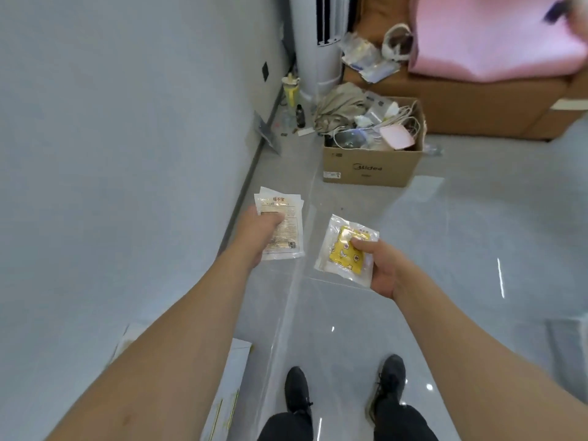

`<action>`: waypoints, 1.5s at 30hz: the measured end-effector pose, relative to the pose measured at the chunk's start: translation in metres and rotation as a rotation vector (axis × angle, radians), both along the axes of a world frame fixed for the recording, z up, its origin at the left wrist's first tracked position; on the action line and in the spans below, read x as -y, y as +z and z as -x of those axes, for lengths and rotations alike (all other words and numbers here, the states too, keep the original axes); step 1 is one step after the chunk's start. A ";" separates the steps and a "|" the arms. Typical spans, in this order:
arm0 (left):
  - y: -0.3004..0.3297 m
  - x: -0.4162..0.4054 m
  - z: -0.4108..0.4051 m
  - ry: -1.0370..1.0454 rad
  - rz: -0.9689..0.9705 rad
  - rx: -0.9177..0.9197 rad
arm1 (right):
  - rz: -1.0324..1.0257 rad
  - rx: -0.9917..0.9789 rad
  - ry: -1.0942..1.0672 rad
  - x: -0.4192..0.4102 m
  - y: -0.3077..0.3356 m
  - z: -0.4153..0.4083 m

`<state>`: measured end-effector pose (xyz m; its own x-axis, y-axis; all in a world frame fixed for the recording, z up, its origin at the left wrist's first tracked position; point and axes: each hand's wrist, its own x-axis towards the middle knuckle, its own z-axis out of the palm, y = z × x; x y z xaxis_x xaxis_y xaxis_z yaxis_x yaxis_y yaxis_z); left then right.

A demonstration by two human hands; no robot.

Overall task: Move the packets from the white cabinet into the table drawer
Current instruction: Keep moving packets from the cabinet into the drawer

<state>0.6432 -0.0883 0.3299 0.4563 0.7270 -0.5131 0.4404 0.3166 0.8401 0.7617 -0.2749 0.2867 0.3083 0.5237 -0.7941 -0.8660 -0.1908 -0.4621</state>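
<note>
A pale grey wall (pixel 111 122) filled the view from nine to eleven o'clock, a small dark socket (pixel 265 71) set into it, and met the glossy grey tiled floor (pixel 477 233) along a dark skirting line. Bright glints of light lay on the tiles toward three and five o'clock. At twelve o'clock stood a white floor-standing air conditioner (pixel 321 43), with an open cardboard box (pixel 372 167) full of cables and clutter just below it. At one to two o'clock sat a brown sofa (pixel 477 106), a pink sheet (pixel 486 36) draped over it.
</note>
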 end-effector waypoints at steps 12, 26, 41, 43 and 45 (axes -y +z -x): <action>-0.007 0.231 -0.321 -0.460 0.005 0.023 | 0.125 0.052 -0.431 0.265 0.014 -0.235; -0.049 0.341 -0.608 -0.734 0.054 0.030 | 0.202 0.011 -0.758 0.378 -0.018 -0.460; -0.067 0.558 -0.934 -1.021 0.053 -0.050 | 0.248 -0.043 -1.117 0.583 -0.038 -0.712; -0.065 0.586 -0.974 -1.052 0.073 -0.050 | 0.243 -0.059 -1.154 0.608 -0.036 -0.747; -0.064 0.609 -1.014 -1.093 0.068 -0.054 | 0.241 -0.081 -1.193 0.628 -0.035 -0.781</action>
<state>1.6574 -0.6975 0.2657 0.8131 -0.0866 -0.5757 0.5475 -0.2221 0.8068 1.5430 -0.9027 0.2512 0.4404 -0.2175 -0.8711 -0.5809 0.6707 -0.4612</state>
